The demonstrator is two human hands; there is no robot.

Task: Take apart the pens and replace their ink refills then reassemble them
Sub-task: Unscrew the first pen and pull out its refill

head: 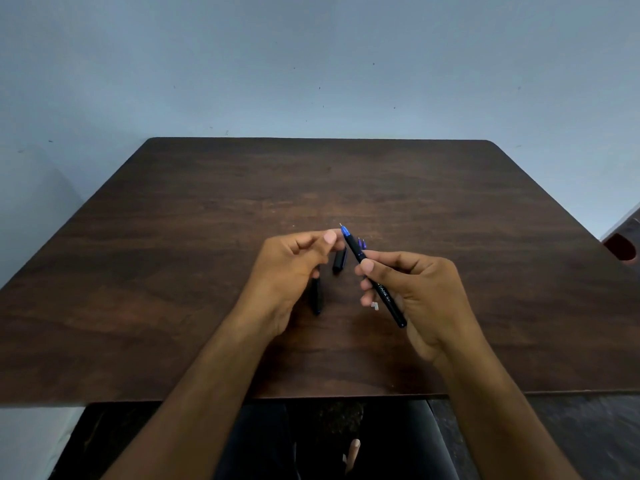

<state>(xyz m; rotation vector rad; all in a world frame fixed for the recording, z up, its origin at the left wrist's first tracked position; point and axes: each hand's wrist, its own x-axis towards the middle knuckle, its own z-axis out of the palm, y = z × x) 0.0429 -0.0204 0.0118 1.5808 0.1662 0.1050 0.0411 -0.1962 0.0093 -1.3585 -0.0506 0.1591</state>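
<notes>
Dim, even light with a cool blue cast — no hard glare. The dark worktop [207, 237] carries only a faint sheen near its middle, and soft, short shadows sit under the hands. Wide-angle distortion bows the worktop's edges outward. The picture is slightly soft throughout — the corners blur most.

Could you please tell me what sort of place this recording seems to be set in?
Probably a plain indoor room, home or office: a dark brown wooden table stands against a bare pale blue wall, and the person's right hand holds a black pen with a blue tip over it.
</notes>
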